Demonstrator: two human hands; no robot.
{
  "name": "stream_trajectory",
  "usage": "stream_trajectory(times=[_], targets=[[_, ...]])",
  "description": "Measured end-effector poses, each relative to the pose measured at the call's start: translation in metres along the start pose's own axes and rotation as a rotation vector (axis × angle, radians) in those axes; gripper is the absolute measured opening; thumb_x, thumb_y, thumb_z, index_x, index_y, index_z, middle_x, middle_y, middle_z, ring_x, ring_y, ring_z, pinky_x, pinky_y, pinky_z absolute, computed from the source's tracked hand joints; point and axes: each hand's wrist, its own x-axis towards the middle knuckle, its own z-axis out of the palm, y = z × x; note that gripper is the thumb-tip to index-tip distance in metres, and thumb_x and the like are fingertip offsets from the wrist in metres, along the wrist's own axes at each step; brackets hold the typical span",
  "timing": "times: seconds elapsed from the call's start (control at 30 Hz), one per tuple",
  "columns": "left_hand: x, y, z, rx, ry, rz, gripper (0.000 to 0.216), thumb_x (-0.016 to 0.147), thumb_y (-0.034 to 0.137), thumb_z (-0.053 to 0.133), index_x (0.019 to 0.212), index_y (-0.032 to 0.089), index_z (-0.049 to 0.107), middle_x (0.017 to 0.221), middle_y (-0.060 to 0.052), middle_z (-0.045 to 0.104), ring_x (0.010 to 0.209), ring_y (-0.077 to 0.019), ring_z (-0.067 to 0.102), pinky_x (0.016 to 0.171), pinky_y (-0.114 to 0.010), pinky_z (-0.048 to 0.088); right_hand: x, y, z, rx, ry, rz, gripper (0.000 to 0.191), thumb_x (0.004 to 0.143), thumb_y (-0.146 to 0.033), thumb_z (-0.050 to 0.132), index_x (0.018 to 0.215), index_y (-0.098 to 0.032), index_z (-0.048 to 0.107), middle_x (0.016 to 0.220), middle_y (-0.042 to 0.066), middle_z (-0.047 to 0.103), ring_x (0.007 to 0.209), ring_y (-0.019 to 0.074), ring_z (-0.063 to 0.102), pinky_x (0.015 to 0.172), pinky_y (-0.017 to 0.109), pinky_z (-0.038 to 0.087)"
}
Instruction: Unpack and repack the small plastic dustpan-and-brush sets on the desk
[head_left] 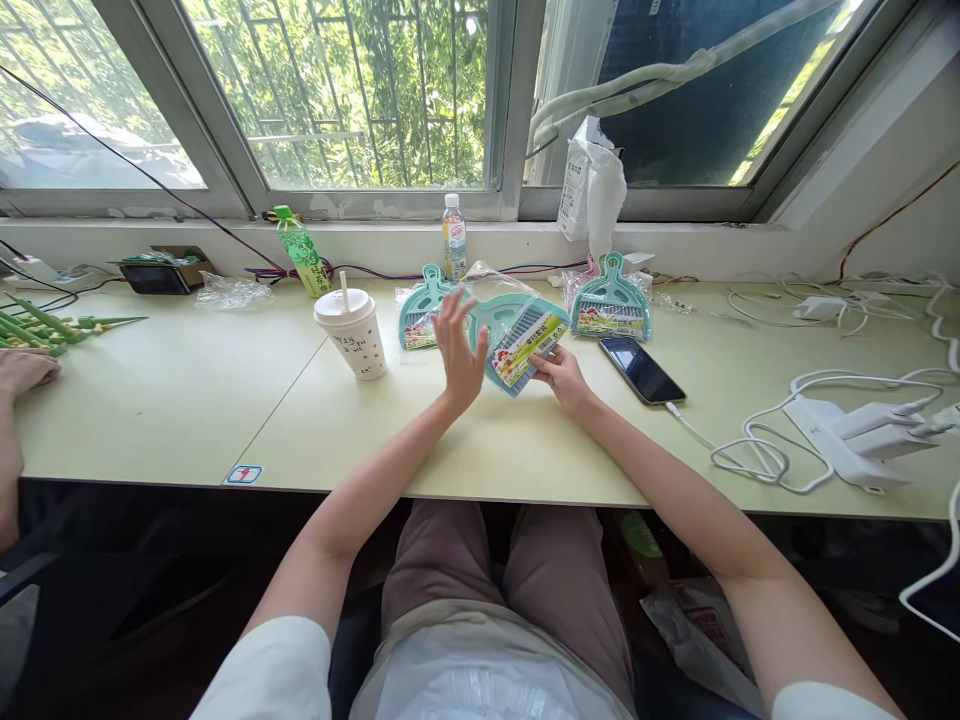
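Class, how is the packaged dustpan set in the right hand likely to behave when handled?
The dustpan set is probably light, since the right hand grips it by one edge. It looks fairly stiff, its moulded pan showing no sag. Its clear wrapper, loose and shiny at the top, may crumple or slip.

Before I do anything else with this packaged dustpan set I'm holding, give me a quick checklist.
1. Right hand gripping the dustpan set: ok.
2. Left hand touching the package: cannot tell; fingers spread, contact unclear.
3. Space beyond the left hand free: not ok; another packaged set is there.
4. Lidded cup standing apart from the left hand: ok.
5. Phone lying on the table: ok.
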Motion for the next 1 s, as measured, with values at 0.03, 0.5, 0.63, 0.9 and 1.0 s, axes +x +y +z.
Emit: stream_trajectory(times=[0.03,0.5,0.63,0.9,1.0], targets=[[0.001,-0.001,-0.001,0.067,0.046,-0.088,0.053,0.1,0.035,0.038,0.15,0.029,0.024,0.161,-0.004,0.02,0.152,-0.0229,0.001,0.123,-0.049,0.012,0.001,-0.002,-0.002,0.013,0.027,-0.012,0.053,0.058,-0.046,0.086,0.096,-0.021,0.06,0.103,0.007,0.073,0.099,0.0262,0.069,0.089,0.046,0.058],[0.006,-0.029,0.031,-1.19,-0.422,-0.6,0.055,0.084,0.04,0.069,0.134,0.023,0.051,0.122,-0.007,0.067,0.118,-0.0258,0.06,0.106,-0.045,0.045,-0.002,-0.003,0.0,0.033,0.051,-0.05,0.055,0.056,-0.048,0.086,0.097,-0.022,0.059,0.105,0.008,0.072,0.107,0.0284,0.066,0.091,0.047,0.058],[-0.008,-0.022,0.039,-1.3,-0.44,-0.644,0.056,0.082,0.034,0.072,0.133,0.024,0.051,0.119,-0.006,0.068,0.117,-0.0241,0.061,0.107,-0.044,0.044,-0.002,0.001,0.0,0.02,0.078,-0.044,0.052,0.059,-0.048,0.085,0.095,-0.022,0.057,0.102,0.008,0.072,0.107,0.0286,0.066,0.091,0.047,0.058],[-0.011,-0.016,0.04,-1.325,-0.57,-0.63,0.051,0.082,0.04,0.072,0.128,0.023,0.056,0.124,-0.008,0.066,0.12,-0.0256,0.059,0.108,-0.045,0.042,-0.001,-0.002,0.0,0.071,0.115,-0.076,0.048,0.062,-0.044,0.083,0.096,-0.022,0.058,0.107,0.007,0.072,0.109,0.0281,0.065,0.093,0.047,0.058],[-0.012,-0.015,0.039,-1.296,-0.583,-0.629,0.05,0.084,0.04,0.07,0.129,0.025,0.055,0.128,-0.009,0.064,0.123,-0.0258,0.057,0.109,-0.046,0.04,-0.003,-0.003,0.002,0.059,0.155,-0.086,0.045,0.065,-0.043,0.081,0.098,-0.023,0.057,0.11,0.007,0.07,0.112,0.0277,0.064,0.094,0.046,0.057]])
